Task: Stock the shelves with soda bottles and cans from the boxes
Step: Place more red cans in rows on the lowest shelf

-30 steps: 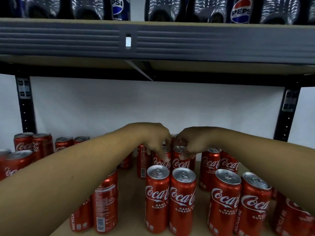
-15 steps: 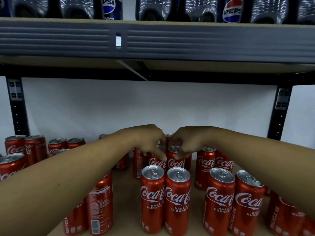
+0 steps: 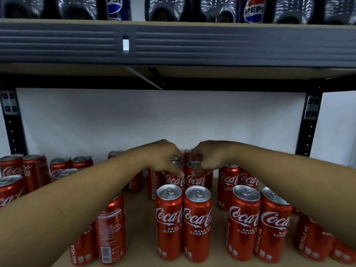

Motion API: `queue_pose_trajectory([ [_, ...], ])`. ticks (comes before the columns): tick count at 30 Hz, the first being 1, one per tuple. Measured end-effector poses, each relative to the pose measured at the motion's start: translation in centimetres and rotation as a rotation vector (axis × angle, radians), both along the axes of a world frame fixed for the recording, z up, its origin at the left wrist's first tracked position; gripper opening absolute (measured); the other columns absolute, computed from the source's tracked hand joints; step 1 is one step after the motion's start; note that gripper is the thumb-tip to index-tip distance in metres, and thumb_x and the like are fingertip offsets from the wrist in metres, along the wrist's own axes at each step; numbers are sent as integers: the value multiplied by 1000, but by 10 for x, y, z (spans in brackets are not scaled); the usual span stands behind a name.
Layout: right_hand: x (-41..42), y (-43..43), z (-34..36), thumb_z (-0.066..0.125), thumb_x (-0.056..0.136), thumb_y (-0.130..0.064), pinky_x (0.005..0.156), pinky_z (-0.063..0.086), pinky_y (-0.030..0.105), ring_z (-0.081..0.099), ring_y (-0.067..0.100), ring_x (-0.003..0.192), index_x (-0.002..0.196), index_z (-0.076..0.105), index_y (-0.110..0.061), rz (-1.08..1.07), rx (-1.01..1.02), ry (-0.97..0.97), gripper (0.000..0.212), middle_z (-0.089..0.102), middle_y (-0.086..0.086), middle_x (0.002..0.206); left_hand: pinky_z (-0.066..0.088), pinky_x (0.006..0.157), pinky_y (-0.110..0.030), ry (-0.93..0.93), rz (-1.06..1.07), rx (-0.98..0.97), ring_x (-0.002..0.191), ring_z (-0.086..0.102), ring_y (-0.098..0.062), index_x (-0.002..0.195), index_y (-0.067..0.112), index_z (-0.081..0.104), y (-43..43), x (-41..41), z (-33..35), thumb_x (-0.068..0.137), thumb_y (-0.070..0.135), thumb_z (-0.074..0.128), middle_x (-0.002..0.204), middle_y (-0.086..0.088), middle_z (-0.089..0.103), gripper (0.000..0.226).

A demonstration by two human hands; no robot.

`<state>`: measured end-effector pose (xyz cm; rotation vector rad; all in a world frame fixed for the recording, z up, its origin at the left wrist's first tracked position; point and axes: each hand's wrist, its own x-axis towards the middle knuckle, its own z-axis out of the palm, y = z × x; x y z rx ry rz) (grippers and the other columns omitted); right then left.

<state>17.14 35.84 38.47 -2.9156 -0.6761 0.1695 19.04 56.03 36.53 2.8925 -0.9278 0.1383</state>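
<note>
Several red Coca-Cola cans stand upright on the wooden shelf board (image 3: 140,212). Both my arms reach deep into the shelf. My left hand (image 3: 163,158) curls its fingers round the top of a can (image 3: 174,180) in the middle column. Beside it, my right hand (image 3: 206,158) grips the rim of the neighbouring can (image 3: 196,180). Both held cans stand on the board, side by side, behind a front pair of cans (image 3: 184,222). More cans behind the hands are mostly hidden.
Can groups stand at the left (image 3: 23,170) and right (image 3: 258,220). A grey shelf beam (image 3: 212,43) runs overhead with Pepsi bottles (image 3: 252,9) on the shelf above. Black uprights (image 3: 308,128) frame a white back wall. Bare board shows between the can columns.
Both hands stay on the same two cans. The view has shifted slightly, so the shelf and cans sit a little further left in the frame.
</note>
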Motion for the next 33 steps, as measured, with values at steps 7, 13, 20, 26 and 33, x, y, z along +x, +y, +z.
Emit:
queue_pose_trajectory([
  [7,-31,-5,11,60,97,-49,104,47,36,55,17,126,147,50,-25,60,-125,-172,56,56,-5,145,49,77,-29,-67,60,55,94,59,-10,134,33,59,5,-32,16,85,62,71,98,19,59,58],
  [13,-87,-12,36,61,97,-47,97,47,28,58,10,118,138,61,-28,105,-49,-233,45,62,-11,137,54,87,-35,-71,120,137,96,64,-11,131,34,60,21,-102,53,93,50,67,109,12,69,42],
  [20,-173,-1,47,65,95,-43,98,47,25,60,6,114,136,62,-28,187,20,-249,43,66,-13,130,54,89,-35,-55,223,235,96,66,-10,124,33,65,41,-208,76,89,47,72,109,13,72,38],
  [26,-235,28,33,68,93,-44,84,42,23,59,10,106,137,60,-28,234,-16,-236,47,67,-10,126,50,87,-32,-21,330,301,102,61,-13,128,32,64,53,-298,71,91,46,71,116,9,68,41],
  [33,-285,49,18,71,91,-44,97,49,32,62,14,111,136,59,-29,267,33,-181,49,68,-9,126,50,91,-34,71,426,220,101,60,-10,126,30,65,68,-370,51,92,46,71,109,13,64,38],
])
